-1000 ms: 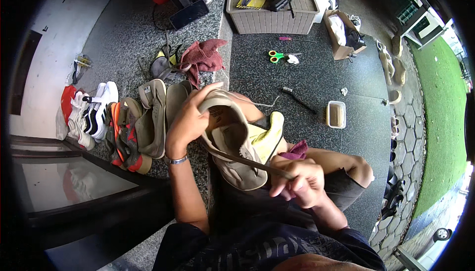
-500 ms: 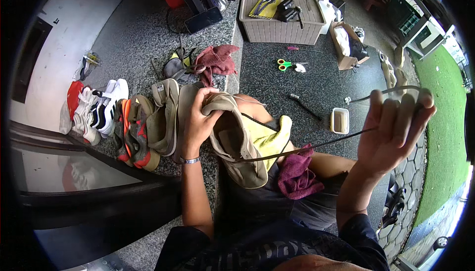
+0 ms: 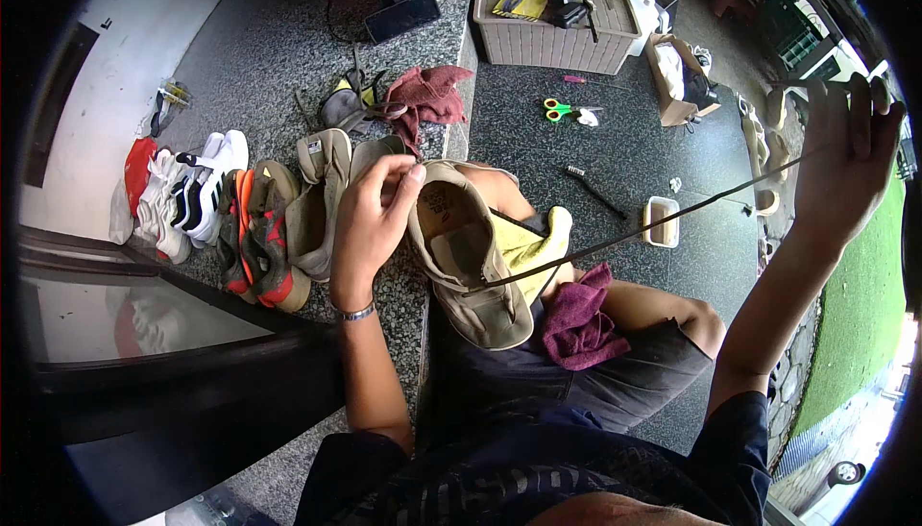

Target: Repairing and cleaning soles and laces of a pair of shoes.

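Observation:
A beige slip-style canvas shoe [image 3: 495,319] rests over my lap, its opening facing up. At its heel collar is my left hand [image 3: 373,223], thumb and fingers closed by the rim; the other fingertips are partly hidden. A dark shoelace [image 3: 634,231] stretches taut from the shoe's front up to the right. My right hand [image 3: 847,166] is raised at the far right and grips the lace's other end, fingers pointing upward. A yellow cloth [image 3: 538,257] lies under the shoe, and a maroon cloth [image 3: 584,324] lies on my thigh.
Left of me stand several pairs of shoes [image 3: 264,238] in a row. On the dark stone surface lie a black brush [image 3: 597,193], green-handled scissors [image 3: 557,110] and a small tub [image 3: 661,221]. Further back are a lidded grey bin [image 3: 547,50] and a cardboard box [image 3: 672,84].
My right hand has moved outward and up, drawing the lace straighter. My left thumb has come out of the shoe's opening to its rim. The shoe has turned slightly.

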`<state>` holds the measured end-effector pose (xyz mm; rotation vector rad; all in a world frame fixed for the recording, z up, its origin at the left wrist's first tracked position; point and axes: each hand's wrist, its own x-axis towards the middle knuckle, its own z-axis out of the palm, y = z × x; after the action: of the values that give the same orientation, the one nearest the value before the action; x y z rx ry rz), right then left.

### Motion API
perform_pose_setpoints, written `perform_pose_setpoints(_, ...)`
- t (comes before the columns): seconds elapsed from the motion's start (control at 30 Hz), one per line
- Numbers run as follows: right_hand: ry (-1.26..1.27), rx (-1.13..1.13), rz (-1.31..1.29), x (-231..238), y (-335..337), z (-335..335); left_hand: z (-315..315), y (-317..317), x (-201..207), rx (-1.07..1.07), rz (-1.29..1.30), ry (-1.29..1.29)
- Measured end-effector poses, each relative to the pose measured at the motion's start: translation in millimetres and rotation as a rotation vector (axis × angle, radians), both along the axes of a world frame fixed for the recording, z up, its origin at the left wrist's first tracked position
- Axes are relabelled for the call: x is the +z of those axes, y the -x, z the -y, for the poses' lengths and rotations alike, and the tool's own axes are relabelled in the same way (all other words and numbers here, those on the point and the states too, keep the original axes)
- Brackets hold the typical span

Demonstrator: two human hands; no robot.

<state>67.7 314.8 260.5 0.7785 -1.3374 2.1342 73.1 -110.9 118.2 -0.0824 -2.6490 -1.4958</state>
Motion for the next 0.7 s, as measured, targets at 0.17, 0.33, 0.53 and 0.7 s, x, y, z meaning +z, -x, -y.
perform_pose_setpoints(0.17,0.087,-0.178,0.154,32,9,56,-23,123,-17,-0.332,0.105,0.308)
perform_pose_setpoints(0.33,-0.082,-0.113,0.176,51,15,42,-96,141,-21,-0.704,0.372,1.074)
perform_pose_setpoints(0.53,-0.332,-0.261,0.257,93,1,18,-97,145,-21,-0.715,0.352,0.979)
perform_pose_setpoints(0.7,-0.457,-0.222,0.178,106,3,9,-115,136,-19,-0.829,0.216,1.242)
